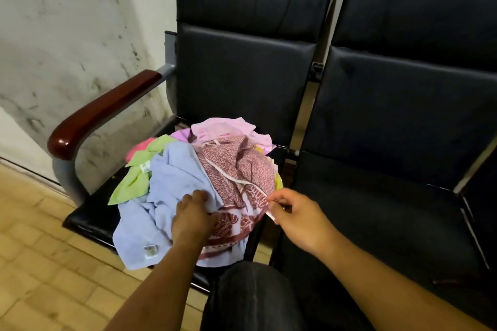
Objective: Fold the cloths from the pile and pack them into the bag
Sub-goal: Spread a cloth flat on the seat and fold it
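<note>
Right hand (298,219) pinching patterned cloth (236,169) edge; left hand (193,219) fingers curled on blue cloth (177,177).

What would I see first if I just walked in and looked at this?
First, the heap of colourful crumpled cloths on the seat of the left black padded chair, with a light blue towel and a reddish-brown patterned cloth on top. Two bare hands reach in: the left hand presses on the heap's front, the right hand pinches the patterned cloth's edge. To the left curves a glossy dark red armrest.
</note>
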`<action>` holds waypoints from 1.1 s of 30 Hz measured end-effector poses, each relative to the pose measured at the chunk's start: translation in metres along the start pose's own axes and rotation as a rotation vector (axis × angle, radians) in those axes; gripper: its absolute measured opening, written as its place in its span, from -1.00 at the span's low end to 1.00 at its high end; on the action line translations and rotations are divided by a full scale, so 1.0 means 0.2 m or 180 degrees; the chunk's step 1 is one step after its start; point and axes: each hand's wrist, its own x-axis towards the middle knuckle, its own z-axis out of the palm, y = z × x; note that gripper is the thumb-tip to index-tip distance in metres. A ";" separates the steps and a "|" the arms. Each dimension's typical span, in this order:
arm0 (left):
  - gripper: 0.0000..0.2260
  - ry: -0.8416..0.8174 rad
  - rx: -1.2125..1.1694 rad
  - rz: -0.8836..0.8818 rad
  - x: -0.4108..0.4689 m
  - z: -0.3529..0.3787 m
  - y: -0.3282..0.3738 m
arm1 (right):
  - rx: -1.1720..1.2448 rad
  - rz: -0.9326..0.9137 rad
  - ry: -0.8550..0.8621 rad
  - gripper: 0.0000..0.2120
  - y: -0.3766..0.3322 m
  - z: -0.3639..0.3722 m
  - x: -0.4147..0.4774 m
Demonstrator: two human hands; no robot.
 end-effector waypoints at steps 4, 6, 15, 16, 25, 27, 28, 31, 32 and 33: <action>-0.83 0.0507 -0.0536 0.0376 0.05 -0.04 0.02 | -0.0038 -0.0042 -0.0124 -0.89 -0.01 0.01 0.02; -0.89 0.0502 -0.1059 0.0667 0.02 -0.14 0.14 | -0.0059 -0.0089 -0.0099 -0.83 -0.03 -0.01 0.02; -0.91 -0.0233 -0.1948 0.1810 -0.34 -0.56 0.76 | 0.0157 -0.0771 0.0179 -0.52 -0.28 -0.15 -0.04; -0.91 -0.0285 -0.1964 0.1925 -0.37 -0.57 0.80 | 0.0182 -0.0766 0.0236 -0.59 -0.28 -0.18 -0.05; -0.65 -0.0694 -0.1050 0.2301 -0.50 -0.37 0.95 | 0.0586 -0.0513 0.1255 -0.86 -0.15 -0.67 -0.31; -0.79 -0.0597 -0.0865 0.2303 -0.51 -0.26 0.95 | 0.0907 -0.0434 0.1417 -0.88 -0.12 -0.77 -0.37; -0.85 -0.0581 -0.0765 0.2263 -0.53 -0.21 0.98 | 0.0995 -0.0412 0.1527 -0.89 -0.10 -0.83 -0.40; -0.93 -0.0942 -0.0827 0.1887 -0.58 -0.13 1.07 | 0.0906 -0.0460 0.1875 -0.84 -0.08 -0.96 -0.47; -0.92 -0.1077 -0.0904 0.1850 -0.61 -0.12 1.11 | 0.0759 -0.0476 0.1965 -0.83 -0.07 -1.00 -0.49; -0.83 -0.1235 -0.1051 0.1903 -0.65 -0.11 1.18 | 0.0603 -0.0523 0.2035 -0.84 -0.05 -1.06 -0.54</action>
